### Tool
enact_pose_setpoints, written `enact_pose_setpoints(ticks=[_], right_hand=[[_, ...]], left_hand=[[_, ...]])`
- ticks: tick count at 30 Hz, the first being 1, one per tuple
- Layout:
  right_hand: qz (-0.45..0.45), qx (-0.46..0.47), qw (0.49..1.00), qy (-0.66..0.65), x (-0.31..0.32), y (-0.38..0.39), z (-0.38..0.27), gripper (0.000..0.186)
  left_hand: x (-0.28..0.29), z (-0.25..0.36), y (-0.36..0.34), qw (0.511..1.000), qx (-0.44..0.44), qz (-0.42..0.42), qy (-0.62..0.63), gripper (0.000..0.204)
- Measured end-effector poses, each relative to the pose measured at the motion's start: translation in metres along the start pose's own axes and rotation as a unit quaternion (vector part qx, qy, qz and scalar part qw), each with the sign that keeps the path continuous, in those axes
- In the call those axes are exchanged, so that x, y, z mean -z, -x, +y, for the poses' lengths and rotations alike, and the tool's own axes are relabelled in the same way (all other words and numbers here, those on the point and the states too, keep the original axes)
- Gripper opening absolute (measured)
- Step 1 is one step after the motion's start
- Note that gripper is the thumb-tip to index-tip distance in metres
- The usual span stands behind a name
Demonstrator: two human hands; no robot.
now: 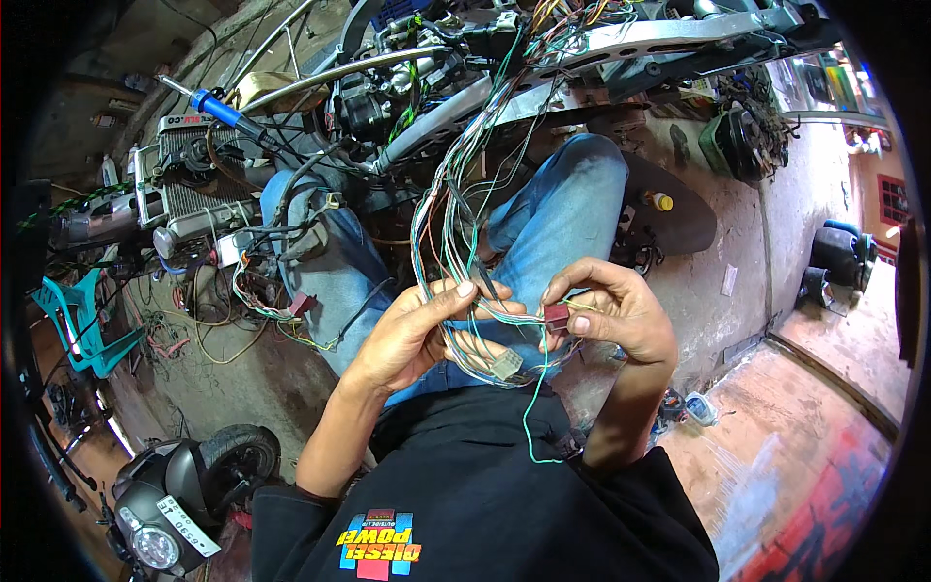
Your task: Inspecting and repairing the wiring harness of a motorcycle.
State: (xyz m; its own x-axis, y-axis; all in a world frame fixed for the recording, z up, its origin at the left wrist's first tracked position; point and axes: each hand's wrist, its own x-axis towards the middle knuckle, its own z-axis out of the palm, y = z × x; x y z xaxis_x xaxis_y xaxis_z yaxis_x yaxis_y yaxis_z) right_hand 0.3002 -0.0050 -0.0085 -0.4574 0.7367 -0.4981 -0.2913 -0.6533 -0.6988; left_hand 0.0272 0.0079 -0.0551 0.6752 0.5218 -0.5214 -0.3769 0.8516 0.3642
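A wiring harness (424,221) of many coloured wires hangs down from the motorcycle frame into my lap. My left hand (422,330) is closed on the bundle, thumb on top, with the wires running through the fingers. Just below its fingertips dangles a whitish multi-pin connector (505,365). My right hand (621,315) pinches a dark red connector (557,317) between thumb and fingers, and wires enter it from the left. A yellow wire lies by the right thumb. One loose green wire (527,424) trails from the connector down over my black shirt.
Ahead lies the silver motorcycle frame (669,36) with its engine parts. A blue-handled soldering iron (215,108) rests above a radiator (191,175) at the left. Another wire bundle with a red connector (302,305) lies by my left knee. A small motorcycle (175,504) stands at lower left.
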Motion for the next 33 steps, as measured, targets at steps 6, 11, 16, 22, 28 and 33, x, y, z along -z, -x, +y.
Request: enact_pose_setpoints(ticks=[6, 11, 16, 22, 28, 33], right_hand=[[-0.021, 0.028, 0.999, 0.024, -0.001, 0.002, 0.0, 0.043], [-0.026, 0.021, 0.998, 0.046, 0.0, 0.003, -0.002, 0.046], [-0.031, 0.028, 0.999, 0.029, -0.001, -0.003, 0.001, 0.047], [-0.003, 0.071, 0.997, 0.036, 0.008, 0.004, 0.012, 0.047], [-0.034, 0.118, 0.988, 0.093, 0.0, -0.011, 0.012, 0.034], [0.005, 0.105, 0.989, 0.107, -0.016, -0.016, 0.005, 0.03]], left_hand=[[0.001, -0.001, 0.001, 1.0, -0.007, -0.004, 0.002, 0.048], [0.001, -0.002, 0.0, 1.0, -0.005, -0.015, 0.011, 0.047], [0.0, 0.0, 0.005, 1.0, -0.003, 0.001, 0.01, 0.045], [-0.001, -0.003, -0.006, 0.999, 0.012, -0.041, 0.025, 0.045], [0.004, -0.006, 0.0, 0.998, -0.002, -0.043, 0.039, 0.043], [0.011, -0.01, 0.001, 0.997, -0.007, -0.054, 0.047, 0.044]])
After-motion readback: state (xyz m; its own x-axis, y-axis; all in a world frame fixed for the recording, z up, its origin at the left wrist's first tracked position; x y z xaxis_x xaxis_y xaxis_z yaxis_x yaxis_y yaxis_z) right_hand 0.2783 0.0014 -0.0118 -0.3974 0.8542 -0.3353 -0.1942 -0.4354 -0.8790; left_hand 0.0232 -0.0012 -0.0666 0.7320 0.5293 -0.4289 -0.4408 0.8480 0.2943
